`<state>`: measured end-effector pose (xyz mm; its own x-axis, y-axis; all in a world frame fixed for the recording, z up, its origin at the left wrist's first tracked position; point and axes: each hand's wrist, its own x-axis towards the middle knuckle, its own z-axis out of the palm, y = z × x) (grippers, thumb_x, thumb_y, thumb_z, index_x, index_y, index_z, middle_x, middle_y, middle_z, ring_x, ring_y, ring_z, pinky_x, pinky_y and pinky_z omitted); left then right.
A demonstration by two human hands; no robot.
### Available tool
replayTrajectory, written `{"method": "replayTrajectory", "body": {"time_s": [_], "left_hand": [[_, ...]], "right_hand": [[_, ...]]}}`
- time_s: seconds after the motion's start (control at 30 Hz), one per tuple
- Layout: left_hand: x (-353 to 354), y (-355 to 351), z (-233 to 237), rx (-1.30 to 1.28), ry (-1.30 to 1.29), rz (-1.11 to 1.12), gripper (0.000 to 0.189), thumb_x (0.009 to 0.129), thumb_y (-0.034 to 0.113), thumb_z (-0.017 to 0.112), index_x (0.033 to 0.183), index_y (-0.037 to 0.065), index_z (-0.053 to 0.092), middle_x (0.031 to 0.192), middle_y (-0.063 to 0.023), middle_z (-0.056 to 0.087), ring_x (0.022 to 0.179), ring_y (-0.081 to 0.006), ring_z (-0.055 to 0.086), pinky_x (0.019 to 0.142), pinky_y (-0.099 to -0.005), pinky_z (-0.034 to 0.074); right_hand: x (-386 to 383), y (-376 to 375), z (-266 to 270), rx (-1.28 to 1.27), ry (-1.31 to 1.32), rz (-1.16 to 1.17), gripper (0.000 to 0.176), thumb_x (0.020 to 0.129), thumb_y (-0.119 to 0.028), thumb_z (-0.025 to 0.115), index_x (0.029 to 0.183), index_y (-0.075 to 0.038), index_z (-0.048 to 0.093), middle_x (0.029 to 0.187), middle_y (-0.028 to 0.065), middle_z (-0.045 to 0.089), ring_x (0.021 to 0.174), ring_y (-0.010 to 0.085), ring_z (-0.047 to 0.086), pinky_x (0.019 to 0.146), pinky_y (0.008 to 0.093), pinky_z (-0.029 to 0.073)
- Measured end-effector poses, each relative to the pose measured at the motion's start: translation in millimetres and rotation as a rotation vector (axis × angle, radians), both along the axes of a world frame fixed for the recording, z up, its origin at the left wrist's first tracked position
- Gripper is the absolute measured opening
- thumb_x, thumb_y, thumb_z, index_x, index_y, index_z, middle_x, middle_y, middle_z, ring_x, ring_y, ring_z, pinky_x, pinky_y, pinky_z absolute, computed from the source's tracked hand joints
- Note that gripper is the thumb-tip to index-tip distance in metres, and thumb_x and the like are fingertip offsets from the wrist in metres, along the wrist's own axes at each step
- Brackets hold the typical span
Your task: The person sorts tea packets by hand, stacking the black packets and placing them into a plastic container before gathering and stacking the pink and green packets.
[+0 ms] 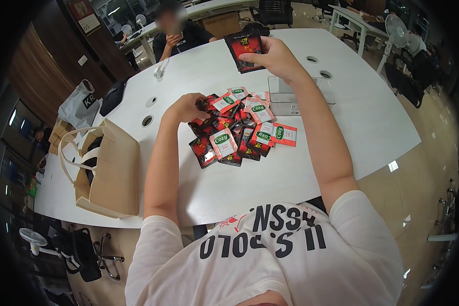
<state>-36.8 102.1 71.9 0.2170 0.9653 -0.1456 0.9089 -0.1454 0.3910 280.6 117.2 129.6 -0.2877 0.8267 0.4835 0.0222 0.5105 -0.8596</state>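
Note:
My right hand (273, 57) is raised over the far side of the table, pinching a small stack of black-and-red G7 coffee sachets (244, 50). At the left edge of a loose pile, my left hand (184, 108) curls its fingers round a dark coffee sachet (205, 105); the fingertips are partly hidden. The pile mixes black-and-red coffee sachets (202, 151) with Cozy tea sachets (223, 143) in pink and orange-red wrappers. Beside the pile, partly behind my right forearm, stands a clear plastic holder (283, 97) with a label on its front.
A beige tote bag (109, 173) stands on the white table (270, 194) at the left. Behind it are a grey-white bag (79, 104) and a black case (113, 97). A white charger (158, 73) lies near the far edge, where another person (181, 38) sits.

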Motion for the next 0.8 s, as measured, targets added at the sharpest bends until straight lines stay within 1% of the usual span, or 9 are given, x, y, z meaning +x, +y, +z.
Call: {"method": "replayTrajectory", "body": {"time_s": [0.03,0.13,0.23,0.33,0.43,0.53,0.63,0.73,0.8], "left_hand": [[0,0,1,-0.008,-0.030,-0.006,0.078,0.076,0.027,0.092,0.144,0.004,0.061,0.131,-0.0224,0.070,0.118,-0.0316,0.070,0.101,-0.0399,0.055],[1,-1,11,-0.016,0.004,-0.043,0.075,0.074,0.023,0.093,0.141,0.006,0.065,0.130,-0.0199,0.070,0.115,-0.0299,0.070,0.100,-0.0396,0.055],[5,-9,19,0.047,0.010,-0.050,0.072,0.072,0.022,0.093,0.138,0.007,0.068,0.131,-0.0177,0.068,0.112,-0.0287,0.069,0.099,-0.0390,0.056],[1,-4,9,0.145,-0.003,-0.076,0.072,0.072,0.022,0.094,0.138,0.007,0.069,0.133,-0.0165,0.066,0.109,-0.0279,0.069,0.097,-0.0382,0.056],[2,0,3,0.222,-0.071,-0.116,0.069,0.071,0.025,0.096,0.133,0.005,0.073,0.121,-0.0172,0.071,0.109,-0.0291,0.071,0.093,-0.0385,0.057],[13,0,5,0.220,-0.123,-0.076,0.056,0.082,0.026,0.090,0.131,0.004,0.074,0.125,-0.0158,0.070,0.102,-0.0267,0.070,0.092,-0.0379,0.056],[21,-3,3,0.239,-0.161,-0.055,0.048,0.087,0.024,0.085,0.129,0.004,0.075,0.124,-0.0153,0.071,0.095,-0.0257,0.071,0.088,-0.0378,0.057],[21,-1,-4,0.263,-0.206,-0.093,0.045,0.089,0.020,0.082,0.131,0.003,0.074,0.124,-0.0151,0.071,0.088,-0.0240,0.070,0.085,-0.0380,0.057],[24,-3,-4,0.275,-0.249,-0.096,0.043,0.090,0.015,0.080,0.130,0.002,0.074,0.123,-0.0133,0.072,0.086,-0.0213,0.069,0.083,-0.0362,0.057]], "right_hand": [[0,-1,0,-0.003,0.001,-0.001,0.038,0.087,-0.017,0.087,0.117,0.000,0.071,0.107,0.0087,0.077,0.093,0.0148,0.074,0.088,0.0324,0.062],[0,1,0,-0.011,-0.027,-0.006,0.038,0.087,-0.017,0.087,0.117,-0.001,0.071,0.106,0.0084,0.077,0.092,0.0143,0.074,0.087,0.0319,0.062],[1,0,0,-0.006,-0.039,0.008,0.038,0.088,-0.017,0.087,0.118,-0.001,0.071,0.106,0.0081,0.078,0.091,0.0135,0.074,0.087,0.0314,0.061],[0,2,-3,-0.020,-0.046,0.011,0.042,0.085,-0.020,0.089,0.118,-0.001,0.072,0.102,0.0060,0.077,0.089,0.0113,0.072,0.083,0.0296,0.057],[1,3,-4,-0.019,-0.083,0.024,0.036,0.089,-0.016,0.086,0.119,-0.001,0.071,0.106,0.0077,0.078,0.091,0.0125,0.074,0.086,0.0306,0.060],[2,4,-5,-0.020,-0.072,0.041,0.037,0.089,-0.016,0.086,0.119,-0.001,0.071,0.106,0.0075,0.078,0.091,0.0122,0.074,0.086,0.0302,0.060],[2,2,-3,-0.031,-0.075,0.035,0.037,0.088,-0.017,0.086,0.118,-0.001,0.072,0.106,0.0073,0.078,0.092,0.0119,0.074,0.086,0.0300,0.060],[2,4,-5,-0.054,-0.089,0.048,0.037,0.088,-0.017,0.087,0.117,-0.001,0.072,0.105,0.0069,0.078,0.091,0.0121,0.074,0.086,0.0300,0.059],[1,4,-8,-0.080,-0.139,0.084,0.037,0.087,-0.018,0.087,0.117,-0.001,0.072,0.104,0.0072,0.078,0.091,0.0124,0.073,0.086,0.0298,0.059]]}}
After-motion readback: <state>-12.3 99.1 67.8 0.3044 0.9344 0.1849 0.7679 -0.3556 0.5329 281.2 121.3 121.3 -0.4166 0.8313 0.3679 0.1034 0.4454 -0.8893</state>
